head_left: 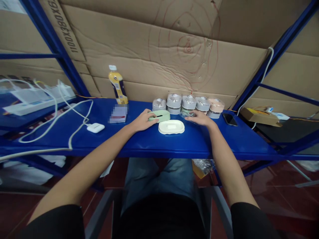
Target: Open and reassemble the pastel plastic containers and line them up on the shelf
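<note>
My left hand (144, 121) is closed on the edge of a light green oval piece (163, 116) with a dark slot in its top. Just in front of it, a cream oval dish-like piece (171, 127) lies on the blue table, touched by neither hand clearly. My right hand (200, 118) has its fingers closed on a clear plastic cover (184, 115), low on the table. Behind the hands stands a row of small grey containers (173, 101) with clear tops, and a peach-topped container (216, 105) is at the row's right end.
A yellow drink bottle (117, 84) stands at the back left, with a pixelated phone-like item (119, 114) before it. A white earbud case (95, 127) and white cables (71, 137) lie left. A dark phone (229, 119) and cardboard box (260, 117) are right. Cardboard (119, 39) backs the table.
</note>
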A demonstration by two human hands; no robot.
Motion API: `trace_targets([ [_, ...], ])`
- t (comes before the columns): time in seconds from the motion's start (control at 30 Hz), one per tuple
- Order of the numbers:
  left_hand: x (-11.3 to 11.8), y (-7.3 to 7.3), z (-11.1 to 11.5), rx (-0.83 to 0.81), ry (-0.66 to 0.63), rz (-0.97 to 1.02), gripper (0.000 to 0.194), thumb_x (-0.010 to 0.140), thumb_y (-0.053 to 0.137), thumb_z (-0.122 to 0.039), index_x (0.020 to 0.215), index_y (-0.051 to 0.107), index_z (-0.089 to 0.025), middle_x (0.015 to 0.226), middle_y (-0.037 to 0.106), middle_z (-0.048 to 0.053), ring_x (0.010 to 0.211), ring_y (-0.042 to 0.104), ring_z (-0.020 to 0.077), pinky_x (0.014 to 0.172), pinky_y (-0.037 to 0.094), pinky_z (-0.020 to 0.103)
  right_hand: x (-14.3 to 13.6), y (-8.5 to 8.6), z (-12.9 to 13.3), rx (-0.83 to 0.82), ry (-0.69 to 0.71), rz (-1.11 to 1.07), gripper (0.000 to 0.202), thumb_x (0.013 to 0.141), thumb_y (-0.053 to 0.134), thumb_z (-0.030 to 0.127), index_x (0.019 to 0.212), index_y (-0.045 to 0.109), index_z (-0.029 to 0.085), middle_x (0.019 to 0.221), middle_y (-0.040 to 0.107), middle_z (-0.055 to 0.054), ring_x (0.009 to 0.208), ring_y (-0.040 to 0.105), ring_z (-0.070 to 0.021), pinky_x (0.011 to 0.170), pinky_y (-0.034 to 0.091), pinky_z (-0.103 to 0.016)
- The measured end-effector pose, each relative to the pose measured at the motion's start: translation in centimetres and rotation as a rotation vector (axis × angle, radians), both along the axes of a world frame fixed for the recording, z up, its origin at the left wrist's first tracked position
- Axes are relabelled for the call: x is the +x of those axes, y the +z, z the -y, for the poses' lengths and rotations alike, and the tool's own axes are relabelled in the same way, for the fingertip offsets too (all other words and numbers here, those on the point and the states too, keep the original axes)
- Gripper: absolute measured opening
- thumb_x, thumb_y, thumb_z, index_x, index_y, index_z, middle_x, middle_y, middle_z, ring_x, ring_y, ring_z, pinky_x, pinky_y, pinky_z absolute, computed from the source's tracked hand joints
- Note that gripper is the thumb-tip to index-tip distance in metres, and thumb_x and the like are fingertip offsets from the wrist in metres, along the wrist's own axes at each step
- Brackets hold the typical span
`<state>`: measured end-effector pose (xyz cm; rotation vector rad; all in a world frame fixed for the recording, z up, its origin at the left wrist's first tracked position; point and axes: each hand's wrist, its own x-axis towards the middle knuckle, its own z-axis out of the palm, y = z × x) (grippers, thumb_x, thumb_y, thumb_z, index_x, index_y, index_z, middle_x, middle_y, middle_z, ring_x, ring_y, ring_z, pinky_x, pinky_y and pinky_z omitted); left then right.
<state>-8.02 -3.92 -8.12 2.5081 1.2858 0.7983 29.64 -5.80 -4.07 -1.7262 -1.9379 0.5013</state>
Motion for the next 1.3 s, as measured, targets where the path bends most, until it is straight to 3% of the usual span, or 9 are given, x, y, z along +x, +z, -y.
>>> trace_targets([
  [0.17,1.2,0.3,1.3,0.081,-0.094,0.116,0.062,0.096,0.061,-0.065,0.138,0.068,-0.020,0.141,0.063,0.015,0.137,0.061,0.0366,0.122,0.047,0.057,-0.6,-0.2,0.3,0.187,0.068,-0.130,0.081,0.078,0.083,0.074,0.139,0.075,0.021,0.126,0.079,-0.016,0.116,0.074,-0.0382,0.106,0.058,-0.058],
  [0.3,3.1,0.3,2.5,0.053,-0.173,0.183,0.089,0.086,0.077,-0.064,0.157,0.049,-0.018,0.156,0.060,0.021,0.145,0.059,0.0411,0.123,0.047,0.058,-2.5,0.2,1.0,0.327,0.357,-0.215,0.077,0.076,0.089,0.063,0.141,0.074,0.026,0.143,0.074,-0.012,0.132,0.068,-0.0357,0.114,0.054,-0.055],
  [0.47,4.9,-0.2,3.2,-0.021,-0.221,0.239,0.115,0.074,0.090,-0.062,0.165,0.033,-0.019,0.151,0.065,0.024,0.141,0.063,0.0441,0.119,0.050,0.062,-5.7,-0.1,1.1,0.325,0.609,-0.146,0.076,0.071,0.096,0.057,0.139,0.077,0.029,0.137,0.074,-0.010,0.127,0.070,-0.0336,0.115,0.054,-0.054],
  [0.73,5.3,-0.9,2.9,-0.028,-0.230,0.193,0.119,0.069,0.094,-0.056,0.165,0.035,-0.020,0.158,0.059,0.025,0.146,0.059,0.0467,0.120,0.048,0.064,-6.7,-1.3,0.7,0.279,0.650,-0.081,0.079,0.069,0.097,0.059,0.140,0.076,0.032,0.136,0.073,-0.009,0.129,0.069,-0.0362,0.117,0.052,-0.057],
  [0.97,5.1,-1.0,2.8,0.038,-0.259,0.151,0.103,0.071,0.091,-0.053,0.157,0.046,-0.020,0.159,0.058,0.022,0.147,0.058,0.0454,0.122,0.046,0.064,-6.8,-1.5,1.4,0.258,0.641,-0.137,0.078,0.075,0.092,0.067,0.142,0.074,0.032,0.141,0.071,-0.010,0.132,0.067,-0.0351,0.119,0.050,-0.056],
  [1.03,4.6,-0.4,2.8,0.083,-0.196,0.186,0.097,0.073,0.089,-0.052,0.155,0.048,-0.020,0.157,0.059,0.021,0.145,0.058,0.0443,0.123,0.045,0.062,-6.4,-0.9,1.4,0.326,0.551,-0.209,0.069,0.085,0.080,0.072,0.141,0.073,0.032,0.142,0.071,-0.009,0.133,0.066,-0.0338,0.119,0.051,-0.055],
  [1.1,3.9,0.7,2.5,0.148,-0.035,0.264,0.094,0.076,0.088,-0.052,0.154,0.047,-0.020,0.157,0.058,0.021,0.146,0.057,0.0443,0.125,0.043,0.062,-5.3,-0.2,1.0,0.462,0.350,-0.286,0.056,0.098,0.063,0.072,0.135,0.075,0.032,0.140,0.073,-0.010,0.133,0.065,-0.0333,0.117,0.052,-0.054],
  [1.23,3.4,3.5,-0.3,0.189,0.420,0.417,0.095,0.082,0.087,-0.054,0.156,0.040,-0.017,0.157,0.053,0.026,0.151,0.048,0.0477,0.127,0.039,0.062,-0.2,0.5,-1.0,0.745,-0.211,-0.308,0.052,0.108,0.041,0.061,0.121,0.075,0.024,0.126,0.072,-0.017,0.129,0.064,-0.0370,0.116,0.049,-0.060],
  [1.3,4.2,4.5,-2.4,0.138,0.545,0.427,0.094,0.081,0.088,-0.056,0.152,0.042,-0.016,0.152,0.055,0.027,0.150,0.048,0.0499,0.124,0.040,0.063,3.2,0.1,-2.4,0.810,-0.523,-0.259,0.056,0.109,0.034,0.058,0.123,0.072,0.019,0.127,0.068,-0.021,0.132,0.061,-0.0388,0.117,0.046,-0.062],
])
